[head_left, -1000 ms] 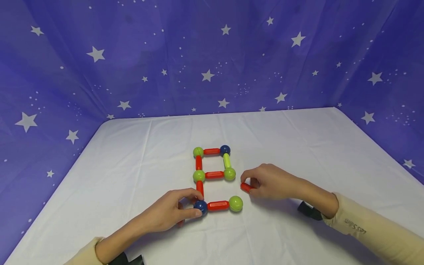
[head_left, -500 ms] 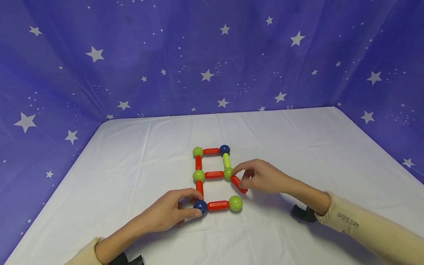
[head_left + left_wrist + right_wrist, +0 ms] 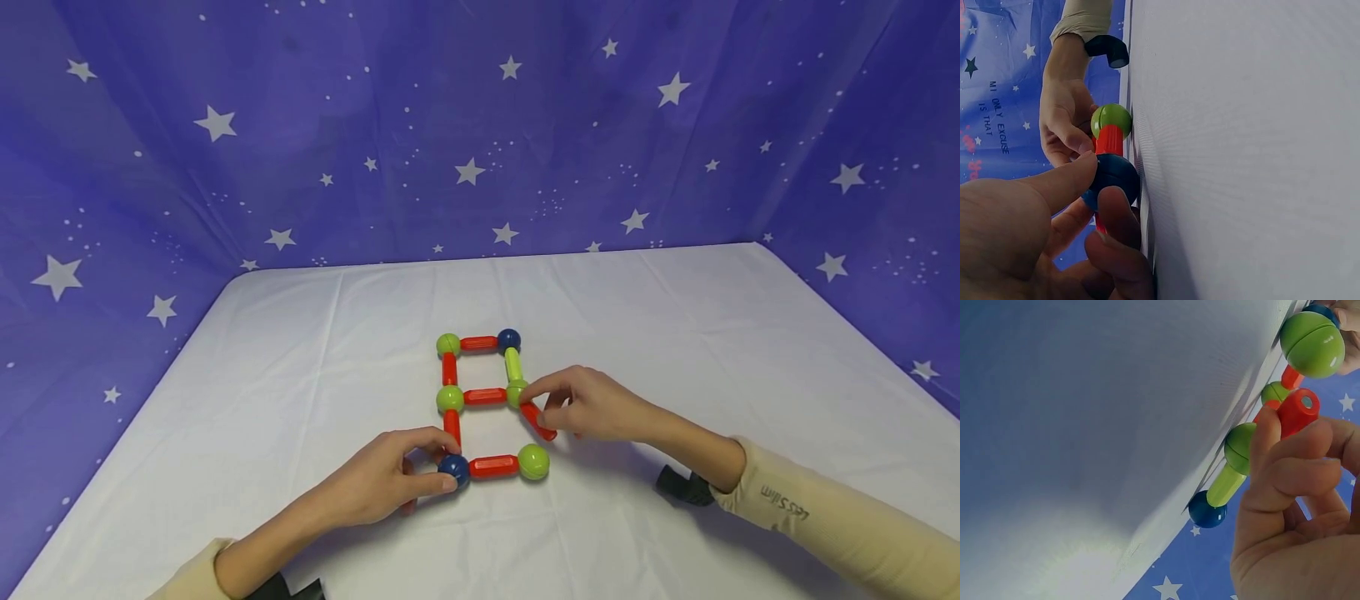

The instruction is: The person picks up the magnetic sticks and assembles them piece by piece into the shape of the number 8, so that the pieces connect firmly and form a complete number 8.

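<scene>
My left hand [image 3: 371,482] pinches a dark blue ball [image 3: 454,471] at the near left corner of a frame of balls and rods flat on the table. Between my right hand's [image 3: 596,406] thumb and fingers is a red rod [image 3: 538,422]. Its far end meets the middle right green ball [image 3: 516,392], and it slants toward me and to the right. The rod's other end, a round tip seen in the right wrist view, stands free of the near right green ball [image 3: 534,462]. A red rod [image 3: 493,466] joins that ball to the blue one.
The far part of the frame is a square with a green ball [image 3: 448,344], a second blue ball [image 3: 509,340] and a yellow-green rod [image 3: 513,364]. White cloth [image 3: 300,333] covers the table. A purple star-printed curtain [image 3: 420,125] hangs behind it.
My right hand has moved left with the red rod, bringing its far end to the middle right green ball; over the last half second it shifted only slightly. The left hand stays put.
</scene>
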The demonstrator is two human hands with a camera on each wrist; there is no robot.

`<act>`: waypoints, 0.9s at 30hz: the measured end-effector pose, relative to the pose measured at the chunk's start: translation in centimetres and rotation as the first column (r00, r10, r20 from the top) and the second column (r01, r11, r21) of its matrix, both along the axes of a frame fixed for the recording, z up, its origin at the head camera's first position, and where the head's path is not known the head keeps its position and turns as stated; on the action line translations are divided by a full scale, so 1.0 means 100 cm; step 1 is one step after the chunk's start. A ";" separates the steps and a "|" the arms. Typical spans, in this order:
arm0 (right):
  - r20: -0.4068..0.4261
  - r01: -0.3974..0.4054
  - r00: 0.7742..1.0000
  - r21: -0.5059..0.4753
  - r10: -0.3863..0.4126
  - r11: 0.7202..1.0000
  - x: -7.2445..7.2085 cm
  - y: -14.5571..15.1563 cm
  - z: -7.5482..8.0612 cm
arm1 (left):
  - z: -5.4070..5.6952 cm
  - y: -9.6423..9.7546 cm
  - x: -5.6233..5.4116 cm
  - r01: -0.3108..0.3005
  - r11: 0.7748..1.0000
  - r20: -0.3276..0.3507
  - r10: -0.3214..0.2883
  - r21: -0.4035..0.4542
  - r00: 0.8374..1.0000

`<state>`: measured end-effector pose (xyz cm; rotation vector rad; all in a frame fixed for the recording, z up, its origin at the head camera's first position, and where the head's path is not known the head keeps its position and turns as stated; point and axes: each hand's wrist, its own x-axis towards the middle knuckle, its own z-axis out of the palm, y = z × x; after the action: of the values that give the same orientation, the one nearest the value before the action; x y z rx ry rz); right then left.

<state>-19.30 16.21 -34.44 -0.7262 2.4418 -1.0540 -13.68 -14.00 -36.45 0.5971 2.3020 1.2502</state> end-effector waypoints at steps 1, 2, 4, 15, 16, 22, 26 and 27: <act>0.004 -0.003 1.000 0.000 0.003 1.000 0.000 0.000 0.000 | 0.000 0.000 0.000 -0.001 1.000 0.000 0.001 0.000 1.000; 0.006 -0.006 1.000 0.000 0.006 1.000 0.000 0.000 -0.001 | 0.000 0.000 0.000 -0.002 1.000 0.000 0.002 -0.001 1.000; 0.012 -0.011 1.000 -0.005 0.011 1.000 0.000 0.000 -0.001 | 0.000 0.000 0.000 -0.002 1.000 0.000 0.002 -0.001 1.000; 0.056 -0.085 0.994 -0.075 0.090 0.994 -0.001 0.001 -0.004 | -0.001 0.000 0.000 -0.002 1.000 -0.001 0.002 -0.001 1.000; 0.057 -0.089 0.994 -0.079 0.094 0.993 -0.001 0.000 -0.005 | -0.001 0.000 0.000 -0.002 1.000 0.000 0.002 -0.001 1.000; 0.060 -0.094 0.993 -0.078 0.098 0.993 0.000 -0.003 -0.006 | -0.001 0.000 0.000 -0.005 1.000 0.000 0.005 -0.004 1.000; 0.054 -0.091 0.994 -0.051 0.094 0.995 0.001 -0.005 -0.006 | -0.001 0.001 -0.001 -0.005 1.000 0.003 0.005 -0.003 1.000; 0.053 -0.089 0.994 -0.042 0.091 0.995 0.001 -0.005 -0.006 | -0.001 0.001 -0.001 -0.005 1.000 0.004 0.005 -0.003 1.000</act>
<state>-19.19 15.68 -35.04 -0.8018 2.3253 -1.0754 -13.78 -13.93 -36.59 0.5874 2.3026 1.2494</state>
